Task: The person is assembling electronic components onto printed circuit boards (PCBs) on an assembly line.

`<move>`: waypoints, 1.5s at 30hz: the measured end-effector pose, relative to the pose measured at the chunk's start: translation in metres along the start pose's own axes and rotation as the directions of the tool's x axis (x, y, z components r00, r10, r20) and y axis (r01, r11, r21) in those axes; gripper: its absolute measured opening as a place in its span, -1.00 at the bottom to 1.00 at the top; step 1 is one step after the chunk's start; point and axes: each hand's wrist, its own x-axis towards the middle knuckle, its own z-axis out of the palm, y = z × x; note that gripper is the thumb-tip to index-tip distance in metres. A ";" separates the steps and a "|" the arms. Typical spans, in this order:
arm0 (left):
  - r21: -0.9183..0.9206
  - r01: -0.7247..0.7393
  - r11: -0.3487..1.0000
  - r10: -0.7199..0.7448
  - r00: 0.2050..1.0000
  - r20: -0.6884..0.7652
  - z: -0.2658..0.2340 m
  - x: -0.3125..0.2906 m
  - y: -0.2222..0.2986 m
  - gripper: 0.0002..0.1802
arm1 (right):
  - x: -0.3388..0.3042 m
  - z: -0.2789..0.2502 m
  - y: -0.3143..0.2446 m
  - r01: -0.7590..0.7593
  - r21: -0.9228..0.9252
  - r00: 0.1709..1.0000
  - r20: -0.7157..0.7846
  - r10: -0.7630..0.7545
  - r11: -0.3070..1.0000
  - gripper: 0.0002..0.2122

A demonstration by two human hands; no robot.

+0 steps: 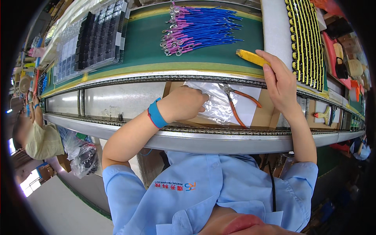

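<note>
Head view: our right hand pinches a yellow tool, best kept off twelve o'clock's wires; left hand's grip we can't tell.

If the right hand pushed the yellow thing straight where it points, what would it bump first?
Probably the blue wires, past the yellow tool in the right hand; heights are hard to tell.

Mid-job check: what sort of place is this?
Probably a wiring or electronics assembly workshop: many blue ring-ended wires lie on a long green worktop, and orange-handled pliers lie in a cardboard tray.
</note>
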 end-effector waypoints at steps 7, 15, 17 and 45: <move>0.017 -0.040 0.999 0.041 0.999 -0.019 0.000 -0.002 0.002 -0.67 | 0.000 -0.010 -0.009 -0.015 -0.035 0.994 0.106 0.019 0.999 -0.74; -0.007 -0.029 1.000 0.029 1.000 -0.004 -0.002 0.000 0.002 -0.68 | 0.000 -0.006 -0.005 -0.003 -0.080 0.999 0.033 0.006 0.997 -0.74; -0.010 -0.031 0.999 0.031 0.999 -0.010 -0.001 0.000 0.002 -0.68 | 0.000 -0.005 -0.004 0.003 -0.111 0.998 0.061 0.004 0.994 -0.74; -0.018 -0.020 1.000 0.020 1.000 0.003 -0.004 -0.001 0.003 -0.66 | -0.006 -0.016 -0.022 0.155 -0.137 0.985 0.102 -0.142 0.978 -0.66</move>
